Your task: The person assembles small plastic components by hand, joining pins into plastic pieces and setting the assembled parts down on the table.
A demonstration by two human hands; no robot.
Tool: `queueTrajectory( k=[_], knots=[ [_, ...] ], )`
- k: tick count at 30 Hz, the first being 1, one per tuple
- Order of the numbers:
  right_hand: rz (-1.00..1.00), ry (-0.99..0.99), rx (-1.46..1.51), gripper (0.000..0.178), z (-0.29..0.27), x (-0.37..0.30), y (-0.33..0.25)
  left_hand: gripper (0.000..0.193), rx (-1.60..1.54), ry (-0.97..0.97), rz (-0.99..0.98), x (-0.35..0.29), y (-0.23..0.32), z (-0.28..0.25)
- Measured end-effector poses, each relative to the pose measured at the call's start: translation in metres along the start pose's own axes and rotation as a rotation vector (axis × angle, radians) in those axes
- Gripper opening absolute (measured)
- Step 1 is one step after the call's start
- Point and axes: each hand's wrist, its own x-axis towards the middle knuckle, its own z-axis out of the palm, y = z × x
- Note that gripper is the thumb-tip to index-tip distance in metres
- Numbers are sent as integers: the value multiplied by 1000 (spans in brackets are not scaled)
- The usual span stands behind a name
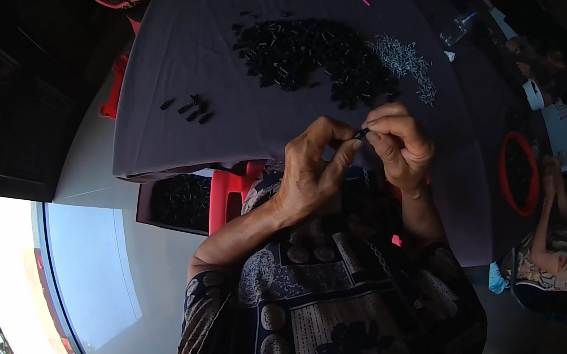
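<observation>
Left hand (312, 173) and right hand (400, 145): both pinching one small black part (361, 134) | black parts pile (309, 56) beyond on tabletop (205, 42) | silver pins (404, 63) beside pile

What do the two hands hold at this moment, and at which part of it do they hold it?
Both hands pinch one small black piece between fingertips: the left hand from its left end, the right hand from its right end. Its exact shape is too small to tell.

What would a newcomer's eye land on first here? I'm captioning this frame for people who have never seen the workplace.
First, the left hand and right hand pinching a small black piece together at centre. Beyond them, a big heap of black pieces on the purple tablecloth, with silvery pins at its right.
</observation>
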Motion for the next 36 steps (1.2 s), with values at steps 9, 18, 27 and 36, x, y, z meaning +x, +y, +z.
queueTrajectory(
  k=[9,18,27,36],
  knots=[
    [10,-96,161,6,-18,0,8,9,-572,-132,-394,5,-12,8],
    [67,-105,122,6,-29,-5,17,8,-513,-117,-418,8,-17,17],
    [-31,-163,104,6,-22,-9,20,8,-543,-148,-431,8,-23,10],
    [99,-109,8,20,-22,-1,7,10,-640,-65,-491,8,-15,13]
  ],
)
